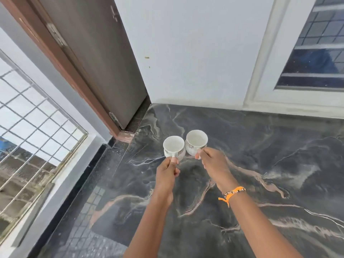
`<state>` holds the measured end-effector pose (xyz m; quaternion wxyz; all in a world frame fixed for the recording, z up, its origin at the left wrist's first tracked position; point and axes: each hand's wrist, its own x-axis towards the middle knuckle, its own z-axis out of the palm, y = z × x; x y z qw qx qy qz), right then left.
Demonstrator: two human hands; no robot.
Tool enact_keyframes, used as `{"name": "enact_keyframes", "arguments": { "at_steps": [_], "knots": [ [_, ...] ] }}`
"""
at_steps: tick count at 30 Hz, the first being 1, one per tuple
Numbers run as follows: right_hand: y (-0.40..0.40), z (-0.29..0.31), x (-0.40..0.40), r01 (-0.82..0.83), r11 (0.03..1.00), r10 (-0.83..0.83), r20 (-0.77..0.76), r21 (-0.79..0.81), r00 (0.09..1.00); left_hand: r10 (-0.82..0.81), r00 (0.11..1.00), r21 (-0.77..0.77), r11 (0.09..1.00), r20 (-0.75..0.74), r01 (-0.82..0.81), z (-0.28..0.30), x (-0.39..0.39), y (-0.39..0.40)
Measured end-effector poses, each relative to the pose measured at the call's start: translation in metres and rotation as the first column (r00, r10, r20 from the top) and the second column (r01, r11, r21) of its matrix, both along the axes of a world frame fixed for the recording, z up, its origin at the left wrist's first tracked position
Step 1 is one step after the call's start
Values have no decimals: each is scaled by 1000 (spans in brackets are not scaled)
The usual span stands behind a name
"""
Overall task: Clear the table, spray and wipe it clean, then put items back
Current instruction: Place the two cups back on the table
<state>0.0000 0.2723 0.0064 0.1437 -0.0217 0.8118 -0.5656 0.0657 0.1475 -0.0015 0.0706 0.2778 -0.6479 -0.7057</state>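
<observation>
Two white teacups, patterned: left cup and right cup, touching, at the dark marble bench near its far-left corner. Our left hand and right hand each pinch a handle. Risk, we judge: cups knocking together and chipping.

No writing, label, brand or number can be read anywhere in this view. The two cups carry only a small ornamental pattern on their sides, too blurred to make out as letters.
</observation>
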Motion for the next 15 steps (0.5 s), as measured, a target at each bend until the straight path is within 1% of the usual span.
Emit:
{"name": "enact_keyframes", "arguments": {
  "at_steps": [1,2,5,7,10,12,15],
  "knots": [
    [-25,-5,-4,31,1000,-31,6,-6,1000,-28,1000,9,1000,8,28,-3,-8,-26],
    [-30,-7,-5,46,999,-46,13,-5,999,-46,999,6,999,19,45,-2,-11,-31],
    [-79,-14,-18,111,994,-111,17,22,994,-117,992,-7,993,44,117,-7,-33,-84],
    [-110,-21,-31,160,987,-161,25,19,987,-176,982,-52,982,68,180,-10,-53,-118],
    [-150,-34,-51,193,981,-194,25,29,981,-224,967,-131,962,122,240,-19,-83,-161],
    [-173,-42,-66,213,976,-214,4,48,977,-247,959,-129,956,137,265,-26,-102,-185],
    [-200,-52,-88,246,967,-246,-8,67,969,-273,951,-88,954,145,287,-35,-127,-210]
  ]
}}
